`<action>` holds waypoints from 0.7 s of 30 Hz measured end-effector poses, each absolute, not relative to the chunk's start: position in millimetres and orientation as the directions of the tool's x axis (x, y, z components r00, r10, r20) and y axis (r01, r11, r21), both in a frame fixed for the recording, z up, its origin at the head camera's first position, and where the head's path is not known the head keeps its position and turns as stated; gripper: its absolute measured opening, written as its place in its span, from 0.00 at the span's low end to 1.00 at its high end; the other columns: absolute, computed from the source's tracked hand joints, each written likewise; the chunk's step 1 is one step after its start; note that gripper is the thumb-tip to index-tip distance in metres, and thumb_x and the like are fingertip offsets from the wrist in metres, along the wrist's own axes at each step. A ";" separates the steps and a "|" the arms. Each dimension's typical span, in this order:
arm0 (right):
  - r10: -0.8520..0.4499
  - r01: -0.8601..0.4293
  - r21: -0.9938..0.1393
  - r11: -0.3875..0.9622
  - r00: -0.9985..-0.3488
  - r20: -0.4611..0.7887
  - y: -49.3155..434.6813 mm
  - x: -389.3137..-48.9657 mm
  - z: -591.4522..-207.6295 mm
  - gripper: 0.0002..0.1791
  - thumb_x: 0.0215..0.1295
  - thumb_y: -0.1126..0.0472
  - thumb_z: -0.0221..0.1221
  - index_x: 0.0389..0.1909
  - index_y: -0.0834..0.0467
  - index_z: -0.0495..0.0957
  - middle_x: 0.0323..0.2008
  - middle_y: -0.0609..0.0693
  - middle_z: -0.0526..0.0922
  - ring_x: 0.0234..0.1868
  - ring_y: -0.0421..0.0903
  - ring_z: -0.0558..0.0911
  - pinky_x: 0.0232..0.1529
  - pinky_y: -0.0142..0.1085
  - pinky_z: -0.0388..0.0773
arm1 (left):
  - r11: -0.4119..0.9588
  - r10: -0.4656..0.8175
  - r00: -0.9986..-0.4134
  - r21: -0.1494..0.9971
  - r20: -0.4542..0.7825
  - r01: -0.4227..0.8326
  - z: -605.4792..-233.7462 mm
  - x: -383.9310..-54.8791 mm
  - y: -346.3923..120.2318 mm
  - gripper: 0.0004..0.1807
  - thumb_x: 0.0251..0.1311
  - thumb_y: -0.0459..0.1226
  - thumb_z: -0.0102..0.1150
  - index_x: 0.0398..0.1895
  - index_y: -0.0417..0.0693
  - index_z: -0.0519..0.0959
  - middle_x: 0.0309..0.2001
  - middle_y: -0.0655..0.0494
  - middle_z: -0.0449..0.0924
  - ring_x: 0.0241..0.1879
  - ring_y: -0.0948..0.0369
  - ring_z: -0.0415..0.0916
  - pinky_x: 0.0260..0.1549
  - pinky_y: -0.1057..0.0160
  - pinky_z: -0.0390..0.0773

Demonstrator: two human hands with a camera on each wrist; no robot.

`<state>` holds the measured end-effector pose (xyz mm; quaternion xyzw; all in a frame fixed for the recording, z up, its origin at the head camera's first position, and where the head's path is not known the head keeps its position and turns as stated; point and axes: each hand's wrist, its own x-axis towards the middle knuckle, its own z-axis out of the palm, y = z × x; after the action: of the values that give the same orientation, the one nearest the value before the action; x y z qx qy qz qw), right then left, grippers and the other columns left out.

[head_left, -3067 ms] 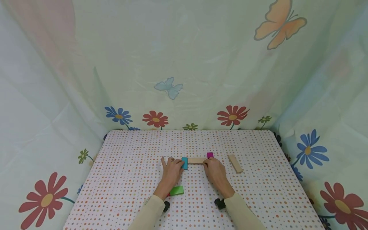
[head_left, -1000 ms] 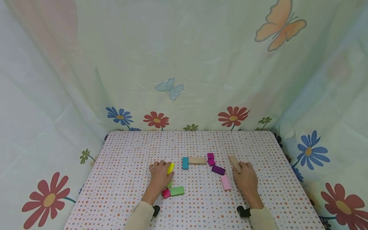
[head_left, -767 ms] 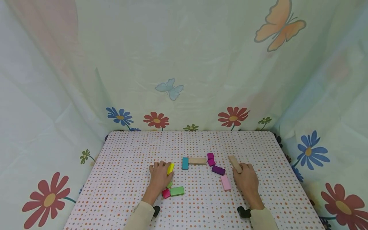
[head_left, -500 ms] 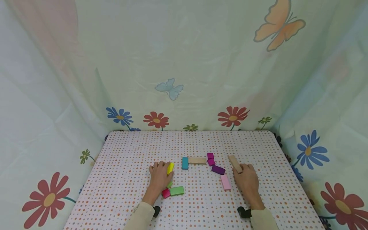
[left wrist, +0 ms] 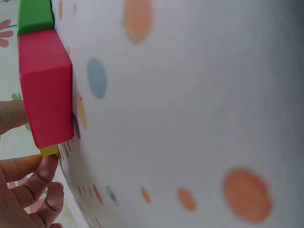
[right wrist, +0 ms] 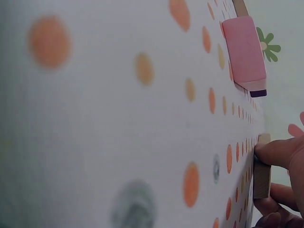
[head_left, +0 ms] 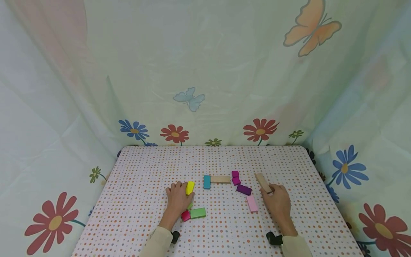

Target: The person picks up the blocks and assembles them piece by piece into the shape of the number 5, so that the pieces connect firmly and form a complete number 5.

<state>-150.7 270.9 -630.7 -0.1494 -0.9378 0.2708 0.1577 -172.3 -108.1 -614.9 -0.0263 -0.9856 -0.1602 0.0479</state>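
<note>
Both hands are busy at once over the dotted tabletop (head_left: 144, 166); the left hand (head_left: 176, 200) has its grip pinching the yellow block (head_left: 190, 187), thumb to one side and fingers to the other, a hold that looks chosen to steer the block without lifting it high; over on the other flank, the right hand (head_left: 277, 201) pinches the near end of the slanting wooden block (head_left: 262, 182), likely because that end lies handiest, and its far end points away.

Between them runs a loose curve: the teal block (head_left: 207, 182) against the flat wooden block (head_left: 220, 179), then two magenta blocks, the purple block (head_left: 244, 189) and the pink block (head_left: 252, 203); end meeting end, they seem laid out as a line; nearer the person, the red block (head_left: 185, 216) sits beside the green block (head_left: 198, 213), with the left hand partly hiding what lies behind.
</note>
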 end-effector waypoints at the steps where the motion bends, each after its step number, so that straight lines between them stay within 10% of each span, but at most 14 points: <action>1: 0.365 0.192 -0.558 0.808 -0.905 0.217 271.5 -150.4 -631.0 0.29 0.66 0.52 0.71 0.56 0.72 0.82 0.44 0.68 0.82 0.41 0.61 0.84 0.38 0.55 0.81 | 0.947 0.032 -0.994 0.315 0.102 0.063 -614.8 -171.7 -108.1 0.30 0.65 0.52 0.70 0.63 0.43 0.82 0.57 0.44 0.83 0.50 0.45 0.74 0.48 0.44 0.67; 21: 0.384 0.208 -0.568 0.796 -0.899 0.208 269.1 -145.7 -625.0 0.27 0.66 0.54 0.72 0.55 0.73 0.83 0.45 0.69 0.84 0.44 0.63 0.84 0.43 0.59 0.82 | 0.943 -0.014 -0.994 0.333 0.107 0.023 -613.7 -170.6 -107.7 0.22 0.63 0.47 0.70 0.54 0.42 0.86 0.51 0.46 0.84 0.46 0.48 0.73 0.47 0.45 0.67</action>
<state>-145.7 269.1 -625.0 -0.1586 -0.9342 0.2773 0.1585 -170.6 -107.7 -613.7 -0.0024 -0.9841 -0.1694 0.0540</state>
